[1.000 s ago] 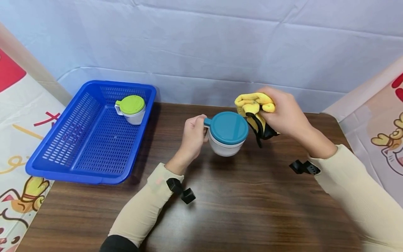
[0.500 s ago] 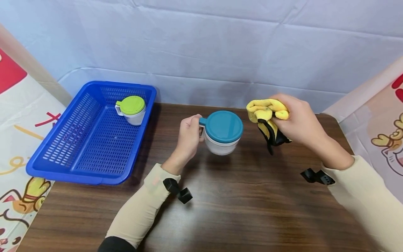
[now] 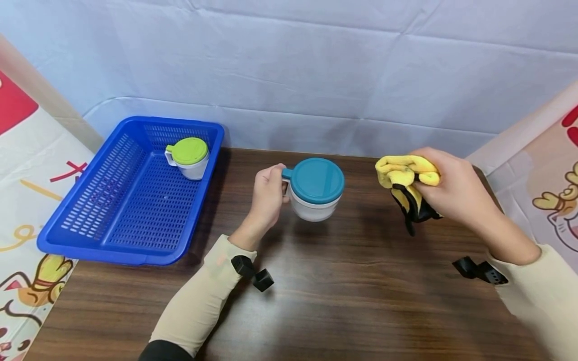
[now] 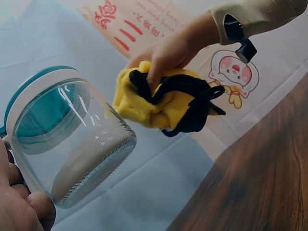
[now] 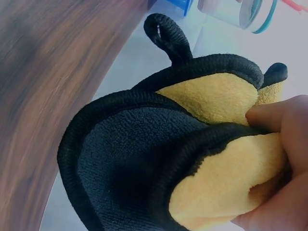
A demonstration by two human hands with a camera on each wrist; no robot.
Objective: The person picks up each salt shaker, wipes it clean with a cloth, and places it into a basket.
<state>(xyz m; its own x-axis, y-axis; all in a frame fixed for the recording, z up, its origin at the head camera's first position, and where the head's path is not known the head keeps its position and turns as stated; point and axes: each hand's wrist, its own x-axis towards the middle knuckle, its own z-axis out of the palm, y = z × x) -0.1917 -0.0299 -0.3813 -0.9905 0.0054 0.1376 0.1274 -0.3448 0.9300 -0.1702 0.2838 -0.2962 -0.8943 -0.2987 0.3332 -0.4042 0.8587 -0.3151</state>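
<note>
My left hand (image 3: 266,198) grips the handle of a clear jar (image 3: 313,209) with a teal lid (image 3: 317,180), held up over the table. White grainy stuff (image 4: 89,159) lies slanted in the bottom of the jar in the left wrist view. To the right of the jar, my right hand (image 3: 456,188) holds a bunched yellow cloth (image 3: 402,170) with black edging, apart from the jar. The right wrist view shows the cloth's dark inner side (image 5: 134,144) and a black hanging loop (image 5: 168,36).
On the left stands a blue plastic basket (image 3: 108,254). Inside, near its far right corner, sits a similar jar (image 3: 194,170) with a lime-green lid (image 3: 189,150). A pale sheet (image 3: 289,65) hangs behind the brown wooden table (image 3: 343,301).
My right hand has moved right and toward the front with the yellow cloth, away from the jar. The jar in my left hand has shifted slightly left.
</note>
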